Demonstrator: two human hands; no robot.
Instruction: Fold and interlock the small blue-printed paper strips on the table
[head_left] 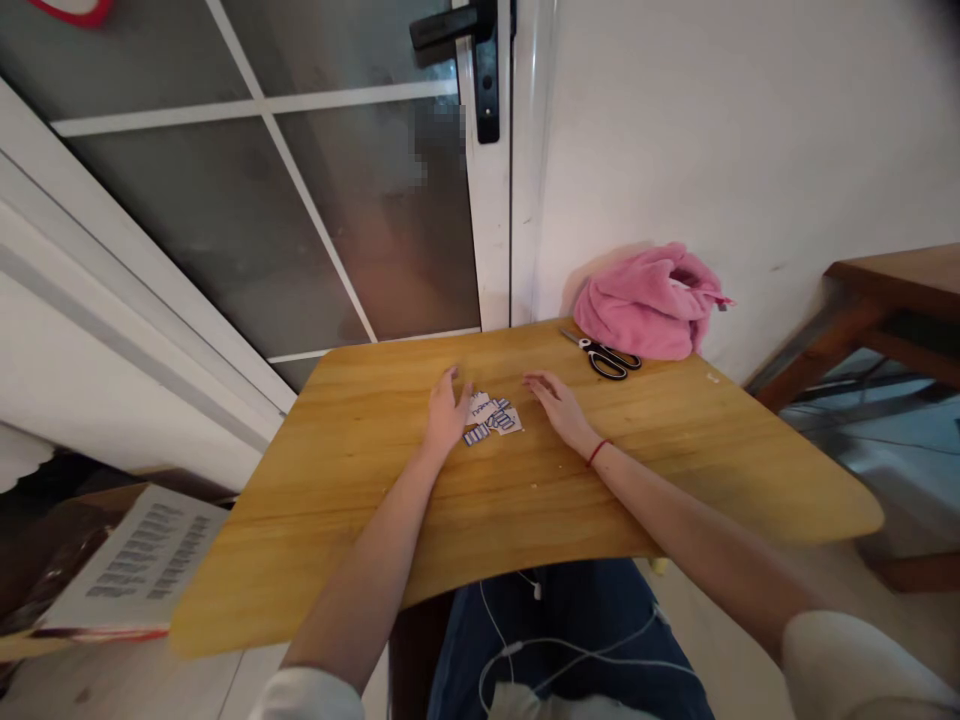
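Several small white paper pieces with blue markings (504,418) lie in a loose, overlapping pile on the wooden table (360,480). Just left of the pile is my left hand (448,410), its thumb and fingers apart, with its thumb side close to the papers; whether it touches them I cannot tell. My right hand (556,404) hovers or rests to the right of the pile, fingers stretched toward it and holding nothing. A gap of tabletop shows between this hand and the papers. A thin red band circles my right wrist.
Black-handled scissors (606,358) lie near the table's back edge, beside a pink plush bag or cloth (645,305). A glazed door (300,220) and a white wall stand behind. At lower left is a cardboard box with a printed sheet (142,560). A white cable (555,650) crosses my lap.
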